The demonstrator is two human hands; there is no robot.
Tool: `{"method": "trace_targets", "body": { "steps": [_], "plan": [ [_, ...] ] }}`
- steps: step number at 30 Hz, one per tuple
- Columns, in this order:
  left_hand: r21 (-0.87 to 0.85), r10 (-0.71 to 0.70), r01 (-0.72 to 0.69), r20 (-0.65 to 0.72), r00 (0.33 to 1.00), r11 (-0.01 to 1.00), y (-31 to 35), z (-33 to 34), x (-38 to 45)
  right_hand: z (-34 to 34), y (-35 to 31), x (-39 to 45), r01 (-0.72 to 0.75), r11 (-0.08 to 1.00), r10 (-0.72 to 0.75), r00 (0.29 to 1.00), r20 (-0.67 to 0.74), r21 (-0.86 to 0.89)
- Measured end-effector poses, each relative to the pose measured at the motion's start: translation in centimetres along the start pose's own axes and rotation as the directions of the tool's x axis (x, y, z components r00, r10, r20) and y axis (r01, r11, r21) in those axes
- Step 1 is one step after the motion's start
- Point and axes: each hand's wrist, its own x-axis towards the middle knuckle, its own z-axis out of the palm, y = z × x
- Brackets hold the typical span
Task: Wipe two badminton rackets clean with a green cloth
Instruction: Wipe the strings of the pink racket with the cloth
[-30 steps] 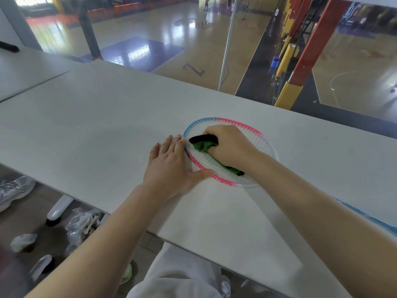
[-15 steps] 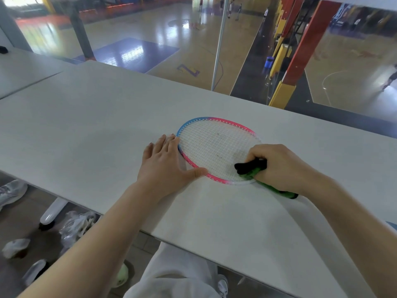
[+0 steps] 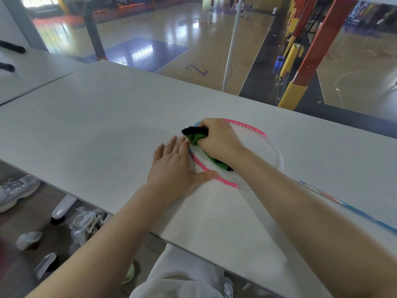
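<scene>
Racket (image 3: pixel 253 147): it lies flat on the desk, near the middle. Its round head has a pink and blue rim and white strings. Its thin shaft runs off toward 4 o'clock.
Desk (image 3: pixel 96 125): big, pale and flat. It holds the racket. Its near edge is by the person's legs.
Left hand (image 3: pixel 174 166): flat on the desk at the 8 o'clock side of the racket head. The fingers are straight and close together. The thumb sticks out and touches the pink rim. It holds nothing; it just presses down.
Right hand (image 3: pixel 219 139): on the strings at the 10 o'clock side of the head. The fingers are curled tight round the cloth.
Cloth (image 3: pixel 198 139): green with a black part, bunched up. It pokes out of both sides of the right hand and touches the strings.
How to do it well: I think the left hand should keep the rim from sliding. The right hand should rub with soft, long strokes over all the strings and the rim.
Second racket: I cannot see one here.
</scene>
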Motion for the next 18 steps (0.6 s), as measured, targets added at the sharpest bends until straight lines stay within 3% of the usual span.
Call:
{"method": "trace_targets", "body": {
  "steps": [10,18],
  "plan": [
    [-0.017,-0.015,0.015,-0.014,1.0,1.0,-0.3,0.4,0.1,-1.7,1.1,-1.9,0.015,0.996,-0.01,0.999,0.053,-0.091],
    [-0.029,-0.042,0.043,0.041,0.998,0.999,-0.1,0.1,0.1,-6.0,4.2,-7.7,-0.079,0.989,0.089,0.993,0.077,-0.126]
  ]
}}
